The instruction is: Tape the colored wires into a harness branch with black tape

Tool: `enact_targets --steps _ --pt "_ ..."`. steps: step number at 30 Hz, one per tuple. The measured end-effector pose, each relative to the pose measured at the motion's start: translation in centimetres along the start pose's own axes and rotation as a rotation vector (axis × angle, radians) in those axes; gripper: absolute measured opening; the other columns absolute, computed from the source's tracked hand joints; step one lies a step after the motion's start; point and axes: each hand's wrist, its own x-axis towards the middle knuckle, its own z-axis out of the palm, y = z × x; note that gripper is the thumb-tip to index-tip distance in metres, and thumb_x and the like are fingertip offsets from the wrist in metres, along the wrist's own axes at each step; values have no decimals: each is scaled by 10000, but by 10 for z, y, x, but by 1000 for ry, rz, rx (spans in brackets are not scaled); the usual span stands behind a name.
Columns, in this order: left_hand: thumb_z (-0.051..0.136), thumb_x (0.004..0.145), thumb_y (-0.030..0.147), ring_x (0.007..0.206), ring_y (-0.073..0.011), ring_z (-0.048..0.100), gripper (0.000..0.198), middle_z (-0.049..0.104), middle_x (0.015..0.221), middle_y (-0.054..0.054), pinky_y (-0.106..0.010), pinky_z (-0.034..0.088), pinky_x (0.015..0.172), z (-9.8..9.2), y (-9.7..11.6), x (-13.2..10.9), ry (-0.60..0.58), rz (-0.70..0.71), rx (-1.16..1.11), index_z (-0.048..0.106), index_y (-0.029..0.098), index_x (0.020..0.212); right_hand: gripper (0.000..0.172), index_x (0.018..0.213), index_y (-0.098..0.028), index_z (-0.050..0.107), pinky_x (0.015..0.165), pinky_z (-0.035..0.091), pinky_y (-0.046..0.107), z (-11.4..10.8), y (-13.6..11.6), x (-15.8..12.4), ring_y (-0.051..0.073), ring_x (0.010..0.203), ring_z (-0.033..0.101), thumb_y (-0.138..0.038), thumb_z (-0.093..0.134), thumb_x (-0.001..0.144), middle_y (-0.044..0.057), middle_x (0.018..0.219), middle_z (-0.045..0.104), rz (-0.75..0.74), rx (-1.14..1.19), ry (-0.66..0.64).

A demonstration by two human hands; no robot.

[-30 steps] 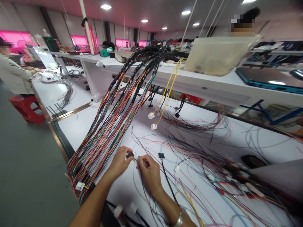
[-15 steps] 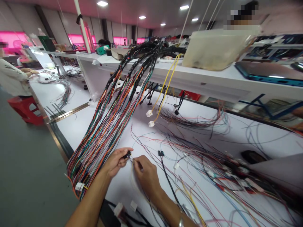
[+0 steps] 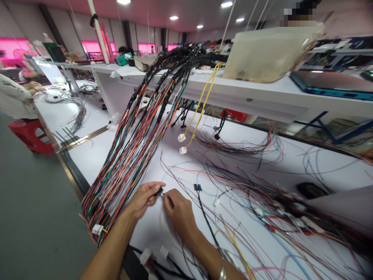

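Observation:
My left hand (image 3: 144, 199) grips a small black connector (image 3: 158, 191) between thumb and fingers. My right hand (image 3: 179, 213) sits just beside it, and its fingertips pinch a thin wire (image 3: 163, 195) at the connector's end. The contact point is partly hidden by my fingers. Left of my hands, a thick multicoloured wire harness (image 3: 131, 163) sweeps up from the white workbench (image 3: 145, 233) to the shelf. Loose thin wires (image 3: 247, 198) spread across the bench to the right, and a black connector (image 3: 197, 187) lies among them.
Two white connectors (image 3: 182, 144) hang on yellow wires from the shelf (image 3: 256, 95), which holds a translucent plastic bin (image 3: 268, 54). A person in a pale top (image 3: 14, 101) works at the far left beside a red stool (image 3: 27, 135). Grey floor (image 3: 37, 202) lies left of the bench.
My hands have come closer together, with my right hand moving left towards the connector. The whole view has shifted slightly as my head moved.

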Motion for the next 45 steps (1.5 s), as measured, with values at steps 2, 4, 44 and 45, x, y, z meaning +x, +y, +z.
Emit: enact_targets --steps 2,4,44,45 --pt "758 697 353 436 -18 216 361 353 558 71 -185 101 398 1 0 0 -7 -2 6 701 105 953 205 692 -193 531 547 356 233 1 1 -1 138 582 537 -146 411 852 15 665 576 -25 -26 -4" --pt "753 701 359 433 -19 214 359 354 549 72 -190 100 399 2 -1 -1 -10 3 15 700 106 950 207 705 -191 531 544 349 231 2 1 -1 132 567 531 -145 406 863 10 660 575 -30 -46 -4" --pt "729 707 280 387 -6 195 280 388 504 65 -133 97 370 2 -2 0 -27 -194 -187 658 83 893 157 802 -193 590 577 418 229 0 2 0 135 586 571 -187 453 877 11 697 633 58 132 9" --pt "722 712 274 385 -5 200 267 392 505 62 -128 94 367 1 -2 1 -26 -200 -199 657 83 888 158 793 -194 593 595 420 238 -2 2 2 142 608 570 -189 457 873 14 700 630 56 148 14"
